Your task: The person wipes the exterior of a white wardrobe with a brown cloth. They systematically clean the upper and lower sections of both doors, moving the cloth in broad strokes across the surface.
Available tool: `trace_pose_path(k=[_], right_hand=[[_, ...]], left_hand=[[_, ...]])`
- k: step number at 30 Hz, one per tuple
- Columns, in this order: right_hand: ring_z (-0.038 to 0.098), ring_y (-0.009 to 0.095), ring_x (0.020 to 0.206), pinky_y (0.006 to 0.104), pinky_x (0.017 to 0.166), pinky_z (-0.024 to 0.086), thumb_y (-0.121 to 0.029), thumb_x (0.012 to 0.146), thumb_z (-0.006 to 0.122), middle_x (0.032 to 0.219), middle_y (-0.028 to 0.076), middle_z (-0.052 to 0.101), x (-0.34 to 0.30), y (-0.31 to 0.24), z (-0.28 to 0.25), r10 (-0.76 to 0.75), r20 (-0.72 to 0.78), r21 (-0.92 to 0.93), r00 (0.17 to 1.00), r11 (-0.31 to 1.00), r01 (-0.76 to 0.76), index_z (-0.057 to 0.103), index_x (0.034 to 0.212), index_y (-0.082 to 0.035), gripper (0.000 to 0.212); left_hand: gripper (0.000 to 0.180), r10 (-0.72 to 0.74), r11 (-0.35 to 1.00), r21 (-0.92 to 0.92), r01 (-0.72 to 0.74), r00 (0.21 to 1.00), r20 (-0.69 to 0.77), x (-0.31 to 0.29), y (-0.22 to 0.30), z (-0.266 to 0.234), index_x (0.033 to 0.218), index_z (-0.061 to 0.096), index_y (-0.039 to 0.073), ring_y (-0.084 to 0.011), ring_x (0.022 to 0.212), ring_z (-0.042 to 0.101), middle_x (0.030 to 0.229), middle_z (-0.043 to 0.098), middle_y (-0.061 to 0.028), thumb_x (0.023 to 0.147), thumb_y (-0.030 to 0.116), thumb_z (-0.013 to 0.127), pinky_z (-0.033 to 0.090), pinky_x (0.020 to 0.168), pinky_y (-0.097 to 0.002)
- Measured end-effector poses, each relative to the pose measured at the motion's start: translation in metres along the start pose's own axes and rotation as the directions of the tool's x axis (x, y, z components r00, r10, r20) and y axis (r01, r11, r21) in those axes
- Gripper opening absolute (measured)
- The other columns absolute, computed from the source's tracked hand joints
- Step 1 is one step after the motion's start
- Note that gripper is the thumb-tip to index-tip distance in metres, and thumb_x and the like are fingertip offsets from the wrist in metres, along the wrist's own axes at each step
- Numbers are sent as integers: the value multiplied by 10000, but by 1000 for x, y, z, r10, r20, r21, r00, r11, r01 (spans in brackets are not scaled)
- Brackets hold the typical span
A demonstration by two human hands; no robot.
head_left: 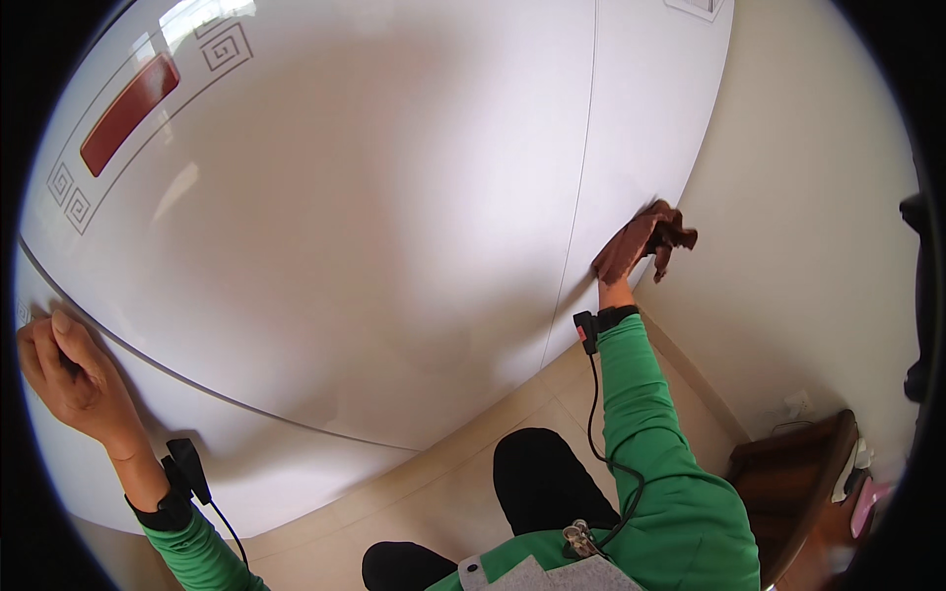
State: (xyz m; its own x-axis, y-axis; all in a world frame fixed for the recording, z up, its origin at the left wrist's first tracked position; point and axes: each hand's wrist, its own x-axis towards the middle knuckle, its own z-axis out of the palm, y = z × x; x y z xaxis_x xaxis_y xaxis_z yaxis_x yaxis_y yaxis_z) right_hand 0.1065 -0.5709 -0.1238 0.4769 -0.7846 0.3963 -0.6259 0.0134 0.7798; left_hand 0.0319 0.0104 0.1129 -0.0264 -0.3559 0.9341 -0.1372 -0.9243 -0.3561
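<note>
The brown cloth [652, 229] was in the right hand [628, 258], over the right edge of the white panel [374, 197], its loose ends showing past that edge in front of the wall [808, 197]. The right hand held the cloth, but folds hid the fingers, so I could not tell how tightly they closed. Cloth and panel looked to be touching, though the contact itself was covered.

The left hand [74, 369] was half curled beside the panel's lower left part, below the dark seam [217, 392], thumb near the bent fingers. I could not tell whether it gripped an edge or merely rested there.

The cloth looked light, soft and limp, with nothing fragile about it; its free ends would likely flop and drag. The best hold seemed to be its middle, bunched into the palm, with the ends gathered in.

The panel looked stiff, smooth and glossy, probably slippery under bare skin. An edge or the seam likely offered surer purchase than the flat face. The red plate [130, 115] at upper left, bordered by grey line patterns, stood well apart from the cloth.
</note>
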Motion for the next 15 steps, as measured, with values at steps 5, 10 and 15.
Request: trace_pose_path(k=[5, 10, 15], right_hand=[[542, 192, 1049, 346, 953, 445, -287, 950, 559, 1095, 46, 522, -118, -32, -37, 5, 17, 873, 1000, 487, -17, 577, 1311, -88, 412], [513, 197, 1196, 358, 1017, 419, -304, 903, 639, 1263, 30, 525, -203, 6, -132, 364, -330, 413, 871, -774, 480, 514, 1349, -114, 500], [394, 246, 1419, 382, 1147, 363, -370, 908, 675, 1518, 58, 443, -122, 89, -148, -2, -908, 260, 419, -786, 560, 434, 1488, -140, 668]], left_hand=[[109, 49, 999, 13, -49, 999, -11, 3, -2, 0, 950, 613, -7, -208, 777, 506, 915, 552, -83, 1023, 74, 606, 443, 665, -311], [89, 30, 998, 54, -30, 1000, 0, 3, -4, 0, 958, 621, -18, -234, 865, 517, 928, 566, -90, 1009, 55, 618, 457, 733, -322], [99, -11, 998, 70, 6, 998, 69, -6, -15, 2, 1009, 625, -52, -268, 939, 541, 995, 587, -120, 1006, 47, 619, 479, 793, -342]])
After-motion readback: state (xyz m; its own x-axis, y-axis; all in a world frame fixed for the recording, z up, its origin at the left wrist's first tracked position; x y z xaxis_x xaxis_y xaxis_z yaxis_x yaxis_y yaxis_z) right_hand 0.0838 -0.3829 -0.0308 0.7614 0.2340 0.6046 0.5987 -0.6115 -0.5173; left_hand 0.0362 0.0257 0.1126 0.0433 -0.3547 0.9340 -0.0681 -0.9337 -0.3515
